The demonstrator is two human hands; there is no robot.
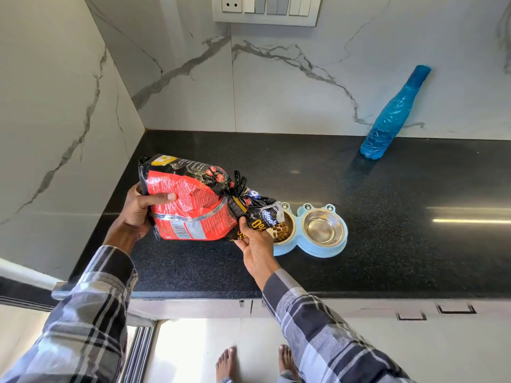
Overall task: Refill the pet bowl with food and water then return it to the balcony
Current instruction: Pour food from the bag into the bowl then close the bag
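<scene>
"0%" in yellow and partial white "dool" on the food bag [199, 205]

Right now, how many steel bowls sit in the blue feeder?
2. The left bowl holds kibble and is partly covered by the bag. The right bowl shows no kibble. Both sit in the feeder.

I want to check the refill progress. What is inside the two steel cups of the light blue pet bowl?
The left steel cup holds brown kibble; the red and black food bag covers part of it. The right steel cup shows no kibble.
</scene>
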